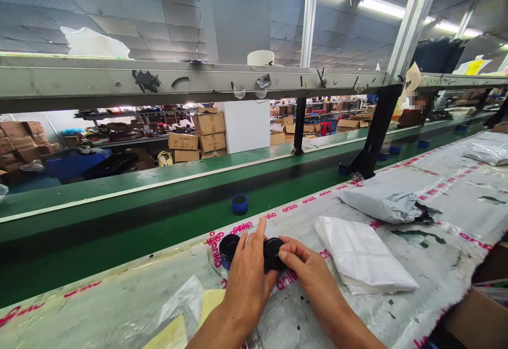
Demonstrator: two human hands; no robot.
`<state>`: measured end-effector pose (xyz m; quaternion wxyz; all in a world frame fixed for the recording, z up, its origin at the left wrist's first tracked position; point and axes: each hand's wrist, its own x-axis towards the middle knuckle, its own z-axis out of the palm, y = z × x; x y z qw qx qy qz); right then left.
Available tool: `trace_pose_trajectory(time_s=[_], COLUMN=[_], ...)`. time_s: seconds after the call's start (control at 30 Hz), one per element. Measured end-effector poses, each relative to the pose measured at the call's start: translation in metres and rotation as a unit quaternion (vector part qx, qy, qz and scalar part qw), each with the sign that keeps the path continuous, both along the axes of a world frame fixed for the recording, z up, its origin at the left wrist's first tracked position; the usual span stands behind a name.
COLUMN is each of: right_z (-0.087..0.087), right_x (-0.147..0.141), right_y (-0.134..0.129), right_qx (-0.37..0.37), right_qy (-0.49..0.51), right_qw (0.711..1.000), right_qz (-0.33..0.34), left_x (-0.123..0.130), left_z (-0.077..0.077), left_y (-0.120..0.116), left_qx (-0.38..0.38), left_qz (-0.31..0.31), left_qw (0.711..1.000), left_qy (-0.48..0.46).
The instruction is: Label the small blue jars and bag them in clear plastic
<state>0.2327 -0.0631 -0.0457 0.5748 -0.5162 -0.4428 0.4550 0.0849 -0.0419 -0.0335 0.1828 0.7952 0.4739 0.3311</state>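
Both my hands meet at a black round piece (pixel 273 254) just above the covered bench. My left hand (pixel 249 267) steadies its left side, thumb below and index finger stretched upward. The thumb and fingers of my right hand (pixel 311 269) pinch its right edge. My fingers hide part of it, so its sides cannot be made out. Close against my left hand stands a short blue cylinder with a black top (pixel 229 248), partly covered by the fingers. A similar blue cylinder (pixel 239 206) sits on the green conveyor belt beyond.
White folded sheets (pixel 367 256) lie right of my hands, with a grey plastic bag (pixel 381 204) behind. Yellow sheets (pixel 170 334) and clear plastic (pixel 184 301) are at lower left. A black post (pixel 377 132) rises at the belt's edge; a shelf beam (pixel 190 81) crosses overhead.
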Motion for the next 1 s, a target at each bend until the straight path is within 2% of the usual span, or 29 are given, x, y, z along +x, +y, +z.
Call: trace_pose_trajectory(time_s=[0.43, 0.7, 1.0], right_z=[0.001, -0.008, -0.01], right_x=[-0.001, 0.0, -0.001], right_y=[0.0, 0.004, 0.006], right_qx=[0.011, 0.013, 0.02], right_qy=[-0.005, -0.018, -0.037], right_qw=[1.0, 1.0, 0.999], right_qz=[-0.004, 0.0, -0.006], left_x=[0.0, 0.0, 0.001], left_z=[-0.002, -0.009, -0.006], left_y=[-0.001, 0.001, -0.003], left_qx=[0.003, 0.009, 0.0], left_qz=[0.006, 0.014, 0.018], left_qw=[1.0, 1.0, 0.999], left_qy=[0.024, 0.016, 0.027])
